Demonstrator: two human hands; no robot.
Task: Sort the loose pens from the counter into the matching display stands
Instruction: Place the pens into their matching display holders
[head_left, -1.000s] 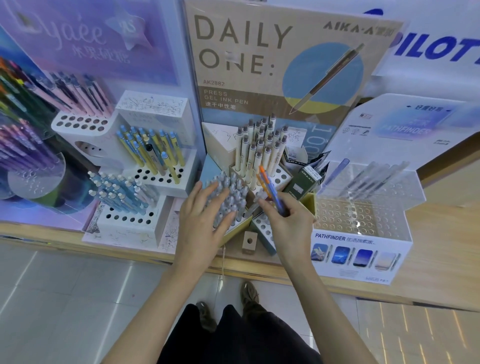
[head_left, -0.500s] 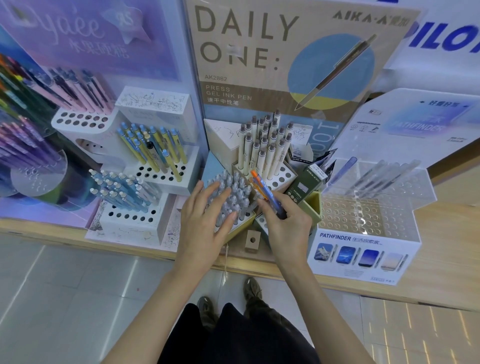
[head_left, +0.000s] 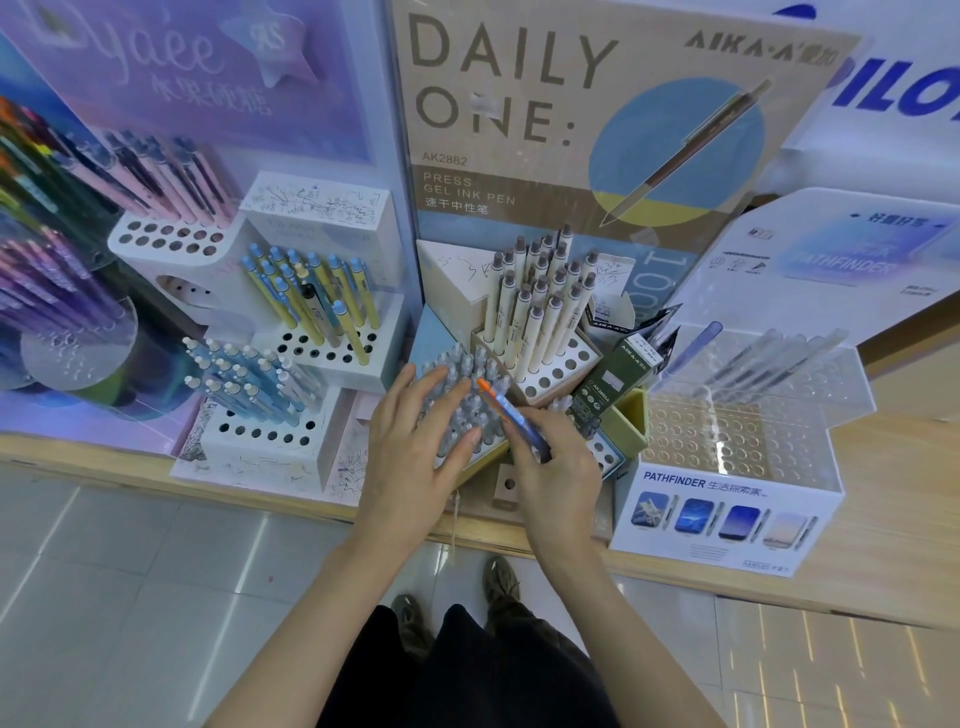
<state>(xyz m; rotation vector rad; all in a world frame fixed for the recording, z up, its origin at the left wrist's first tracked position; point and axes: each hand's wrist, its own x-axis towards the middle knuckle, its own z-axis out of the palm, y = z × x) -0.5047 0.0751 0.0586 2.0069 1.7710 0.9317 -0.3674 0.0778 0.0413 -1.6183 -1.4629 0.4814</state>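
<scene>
My right hand (head_left: 556, 467) grips a couple of blue pens with orange tops (head_left: 506, 410), tilted up and to the left over the front of the middle stand. My left hand (head_left: 415, 431) lies with spread, straight fingers on the tops of the grey-blue pens (head_left: 467, 374) packed in that stand's front block. Behind them stand cream pens with grey caps (head_left: 540, 301) in a white holed block. To the left, a white tiered stand holds yellow-and-blue pens (head_left: 317, 296) and light blue pens (head_left: 249, 379).
A clear Pathfinder stand (head_left: 727, 467) with many empty holes sits at the right on the wooden counter (head_left: 883, 519). A dark green pen box (head_left: 613, 379) leans beside the cream pens. Pink pens (head_left: 171, 176) and a round rack of coloured pens (head_left: 47, 291) fill the far left.
My right hand has carried the orange-topped pens slightly left and lower, toward the grey-blue pens. My left hand has stayed on those pens.
</scene>
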